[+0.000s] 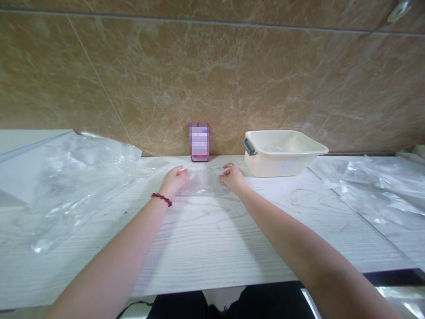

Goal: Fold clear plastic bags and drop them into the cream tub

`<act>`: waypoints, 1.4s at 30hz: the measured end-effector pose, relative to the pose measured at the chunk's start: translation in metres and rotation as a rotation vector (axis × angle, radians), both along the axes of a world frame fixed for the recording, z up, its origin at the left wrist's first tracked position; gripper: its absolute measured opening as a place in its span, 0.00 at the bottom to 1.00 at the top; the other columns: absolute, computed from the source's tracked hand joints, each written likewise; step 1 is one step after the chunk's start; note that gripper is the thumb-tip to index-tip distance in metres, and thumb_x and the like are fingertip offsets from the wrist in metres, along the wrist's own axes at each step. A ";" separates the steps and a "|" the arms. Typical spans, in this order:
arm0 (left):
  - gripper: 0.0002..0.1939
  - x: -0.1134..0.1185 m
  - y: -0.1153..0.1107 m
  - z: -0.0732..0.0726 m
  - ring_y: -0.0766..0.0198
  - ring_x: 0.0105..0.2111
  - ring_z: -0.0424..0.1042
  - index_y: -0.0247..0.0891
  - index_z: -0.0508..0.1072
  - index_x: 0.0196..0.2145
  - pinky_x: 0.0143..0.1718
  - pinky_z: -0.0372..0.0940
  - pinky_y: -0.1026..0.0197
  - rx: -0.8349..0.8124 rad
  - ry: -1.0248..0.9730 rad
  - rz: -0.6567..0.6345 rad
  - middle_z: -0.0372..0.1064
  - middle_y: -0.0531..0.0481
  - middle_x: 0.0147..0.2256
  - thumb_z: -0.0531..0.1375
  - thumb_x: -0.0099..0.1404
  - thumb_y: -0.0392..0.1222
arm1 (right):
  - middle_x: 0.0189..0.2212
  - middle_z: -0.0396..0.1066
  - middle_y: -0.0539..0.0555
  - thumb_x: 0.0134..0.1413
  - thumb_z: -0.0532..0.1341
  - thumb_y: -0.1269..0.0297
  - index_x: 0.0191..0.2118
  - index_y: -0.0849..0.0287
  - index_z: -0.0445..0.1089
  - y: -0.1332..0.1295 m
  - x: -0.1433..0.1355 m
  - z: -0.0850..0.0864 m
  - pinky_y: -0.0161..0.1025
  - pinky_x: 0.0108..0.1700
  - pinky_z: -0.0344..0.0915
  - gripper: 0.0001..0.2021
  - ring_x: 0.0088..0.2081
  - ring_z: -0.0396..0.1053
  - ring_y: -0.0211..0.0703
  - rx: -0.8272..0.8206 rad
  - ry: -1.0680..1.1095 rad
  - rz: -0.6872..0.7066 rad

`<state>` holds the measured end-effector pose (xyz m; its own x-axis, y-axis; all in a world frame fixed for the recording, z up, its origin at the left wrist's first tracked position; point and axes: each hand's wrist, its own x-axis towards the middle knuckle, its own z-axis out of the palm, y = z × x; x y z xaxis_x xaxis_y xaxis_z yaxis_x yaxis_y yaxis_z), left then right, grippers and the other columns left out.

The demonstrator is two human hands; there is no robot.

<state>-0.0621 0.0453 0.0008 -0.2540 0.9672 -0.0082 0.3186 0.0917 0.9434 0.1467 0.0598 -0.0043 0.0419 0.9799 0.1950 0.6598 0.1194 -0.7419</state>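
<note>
A small clear plastic bag (205, 185) lies low over the white tabletop, spread out between my two hands. My left hand (175, 180), with a dark red beaded bracelet (161, 198) at the wrist, is closed on the bag's left side. On the opposite side my right hand (233, 178) pinches the bag's right edge between thumb and fingers. The bag looks flat, and its exact outline is hard to make out against the table.
Behind the bag a phone (199, 141) leans upright against the marbled wall. A cream plastic tub (270, 165) with a grey handle clip stands to the right. Crumpled clear plastic (89, 173) covers the table's left part; more plastic sheeting (378, 186) lies at far right.
</note>
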 end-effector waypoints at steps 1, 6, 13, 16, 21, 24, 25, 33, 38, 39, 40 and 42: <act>0.26 -0.005 -0.002 0.001 0.65 0.28 0.68 0.36 0.62 0.46 0.30 0.59 0.65 0.000 0.062 0.011 0.69 0.45 0.34 0.56 0.49 0.49 | 0.20 0.63 0.45 0.36 0.57 0.69 0.37 0.57 0.60 0.000 0.000 0.000 0.28 0.27 0.57 0.15 0.23 0.62 0.31 0.015 -0.002 0.006; 0.27 -0.020 -0.023 0.016 0.62 0.28 0.68 0.37 0.64 0.42 0.27 0.59 0.64 -0.157 0.239 -0.040 0.68 0.44 0.32 0.57 0.45 0.54 | 0.23 0.65 0.47 0.40 0.54 0.69 0.34 0.56 0.66 -0.002 0.001 0.001 0.28 0.27 0.59 0.11 0.25 0.63 0.32 0.004 -0.038 0.054; 0.29 -0.005 -0.042 0.030 0.64 0.23 0.66 0.36 0.59 0.43 0.23 0.58 0.65 -0.226 0.141 -0.133 0.66 0.49 0.25 0.60 0.43 0.49 | 0.26 0.69 0.51 0.40 0.56 0.66 0.36 0.59 0.69 -0.002 0.000 0.004 0.31 0.34 0.59 0.13 0.29 0.65 0.36 -0.043 -0.110 0.073; 0.25 -0.004 -0.035 0.017 0.64 0.24 0.67 0.36 0.59 0.43 0.25 0.59 0.65 -0.167 0.165 -0.077 0.67 0.47 0.27 0.58 0.46 0.45 | 0.28 0.69 0.52 0.39 0.57 0.64 0.36 0.59 0.69 -0.003 -0.001 0.006 0.32 0.35 0.59 0.14 0.31 0.65 0.37 -0.027 -0.150 0.062; 0.24 -0.006 -0.026 0.005 0.64 0.27 0.68 0.36 0.59 0.43 0.25 0.59 0.65 -0.115 0.167 -0.037 0.68 0.44 0.33 0.56 0.47 0.42 | 0.32 0.67 0.52 0.39 0.58 0.65 0.38 0.58 0.66 -0.005 0.001 0.008 0.32 0.36 0.59 0.15 0.33 0.64 0.35 0.126 -0.171 0.020; 0.23 -0.005 -0.029 0.008 0.64 0.27 0.67 0.36 0.61 0.41 0.24 0.59 0.66 -0.106 0.194 -0.069 0.68 0.45 0.33 0.57 0.46 0.43 | 0.30 0.67 0.50 0.39 0.58 0.66 0.37 0.58 0.66 -0.002 0.005 0.007 0.32 0.36 0.59 0.14 0.32 0.64 0.35 0.100 -0.160 -0.001; 0.22 -0.005 -0.030 0.009 0.64 0.27 0.67 0.36 0.62 0.41 0.24 0.59 0.65 -0.104 0.206 -0.090 0.68 0.46 0.32 0.57 0.46 0.43 | 0.30 0.68 0.50 0.39 0.58 0.67 0.37 0.57 0.66 0.000 0.006 0.007 0.32 0.35 0.59 0.13 0.31 0.64 0.35 0.067 -0.153 0.000; 0.14 -0.004 -0.026 0.006 0.58 0.32 0.68 0.37 0.71 0.30 0.35 0.60 0.61 0.007 0.409 -0.197 0.70 0.47 0.31 0.58 0.44 0.44 | 0.28 0.69 0.51 0.39 0.54 0.74 0.34 0.59 0.67 0.008 0.013 0.001 0.30 0.35 0.59 0.12 0.31 0.65 0.36 -0.015 -0.191 0.012; 0.16 -0.002 -0.029 0.009 0.55 0.35 0.67 0.35 0.71 0.35 0.40 0.58 0.58 0.132 0.639 -0.194 0.69 0.43 0.34 0.56 0.48 0.45 | 0.34 0.66 0.56 0.38 0.54 0.74 0.39 0.62 0.66 0.004 0.013 0.008 0.33 0.40 0.58 0.16 0.35 0.64 0.38 0.106 -0.292 -0.028; 0.17 0.001 -0.030 0.011 0.54 0.37 0.66 0.34 0.70 0.37 0.42 0.57 0.57 0.186 0.719 -0.200 0.68 0.42 0.36 0.54 0.50 0.44 | 0.36 0.65 0.56 0.39 0.54 0.74 0.39 0.62 0.65 0.002 0.013 0.009 0.33 0.42 0.57 0.16 0.37 0.63 0.39 0.158 -0.320 -0.030; 0.17 0.004 -0.032 0.014 0.54 0.39 0.64 0.33 0.69 0.38 0.44 0.55 0.57 0.246 0.794 -0.214 0.67 0.41 0.38 0.53 0.52 0.44 | 0.37 0.65 0.57 0.39 0.53 0.74 0.39 0.63 0.65 0.001 0.012 0.011 0.34 0.44 0.55 0.16 0.39 0.62 0.39 0.204 -0.346 -0.019; 0.18 0.013 -0.034 0.018 0.56 0.43 0.62 0.33 0.67 0.41 0.47 0.52 0.58 0.349 0.905 -0.296 0.64 0.41 0.42 0.49 0.56 0.42 | 0.38 0.65 0.57 0.42 0.52 0.73 0.40 0.62 0.65 -0.003 0.009 0.012 0.36 0.47 0.53 0.16 0.42 0.60 0.41 0.239 -0.395 0.032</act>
